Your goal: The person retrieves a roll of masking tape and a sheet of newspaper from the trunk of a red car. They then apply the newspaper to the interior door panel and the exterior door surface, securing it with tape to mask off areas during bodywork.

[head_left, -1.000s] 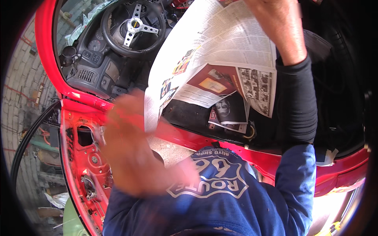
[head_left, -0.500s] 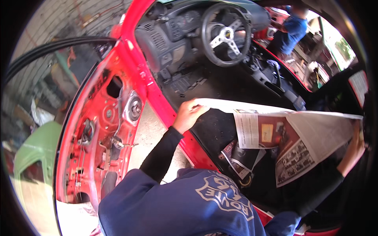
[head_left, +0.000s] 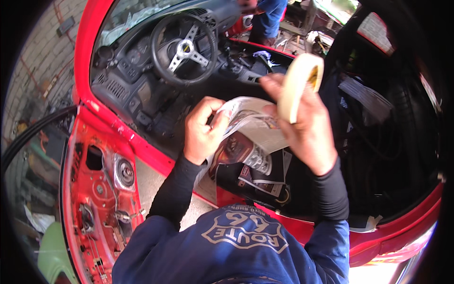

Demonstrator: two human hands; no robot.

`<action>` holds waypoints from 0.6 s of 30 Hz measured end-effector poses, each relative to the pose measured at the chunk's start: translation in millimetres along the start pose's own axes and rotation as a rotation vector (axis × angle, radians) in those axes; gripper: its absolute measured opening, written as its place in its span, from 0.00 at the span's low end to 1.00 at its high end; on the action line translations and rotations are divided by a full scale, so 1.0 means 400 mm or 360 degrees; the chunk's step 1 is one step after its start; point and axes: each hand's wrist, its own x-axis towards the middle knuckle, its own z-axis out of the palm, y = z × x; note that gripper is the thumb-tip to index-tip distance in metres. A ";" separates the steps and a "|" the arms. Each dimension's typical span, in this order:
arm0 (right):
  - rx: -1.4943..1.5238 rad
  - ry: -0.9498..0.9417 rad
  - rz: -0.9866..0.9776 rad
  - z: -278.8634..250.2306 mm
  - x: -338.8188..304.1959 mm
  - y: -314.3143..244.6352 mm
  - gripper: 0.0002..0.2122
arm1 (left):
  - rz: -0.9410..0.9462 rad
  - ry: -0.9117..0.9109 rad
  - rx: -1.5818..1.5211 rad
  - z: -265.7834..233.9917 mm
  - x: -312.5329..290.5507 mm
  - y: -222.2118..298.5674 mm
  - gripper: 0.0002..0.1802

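Note:
In my left hand (head_left: 202, 132) is the upper edge of a newspaper sheet (head_left: 265, 136), pinched between thumb and fingers. The sheet bows to the right and hangs over the car floor. A cream roll of masking tape (head_left: 294, 90) stands on edge in my right hand (head_left: 311, 130), whose fingers are somewhat smeared by motion. The right thumb is at the sheet's right end; I cannot tell whether it grips the paper. Below the held sheet, more printed paper (head_left: 269, 189) lies on the dark floor by the sill.
A steering wheel (head_left: 184, 49) stands ahead left, beside the centre console (head_left: 248, 75). The red door (head_left: 101, 189), stripped of its trim, hangs open at left. A folded paper (head_left: 366, 97) lies at right. Through the far opening, a person in blue (head_left: 267, 21) stands outside.
My hands have come closer together, and the newspaper, spread wide before, is now bent and bunched between them. The tape roll now shows in my right hand. The view has shifted right.

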 end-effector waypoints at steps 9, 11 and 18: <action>-0.0081 0.0008 0.0102 0.026 -0.016 0.056 0.12 | 0.0126 -0.0328 0.0181 0.055 0.035 0.073 0.14; -0.0134 0.0055 0.0182 -0.007 -0.024 0.081 0.09 | -0.0001 -0.0430 0.0338 0.043 0.006 0.054 0.25; -0.0154 0.0496 0.0443 -0.196 -0.018 0.156 0.05 | -0.0790 -0.0649 0.0443 -0.043 -0.220 -0.058 0.38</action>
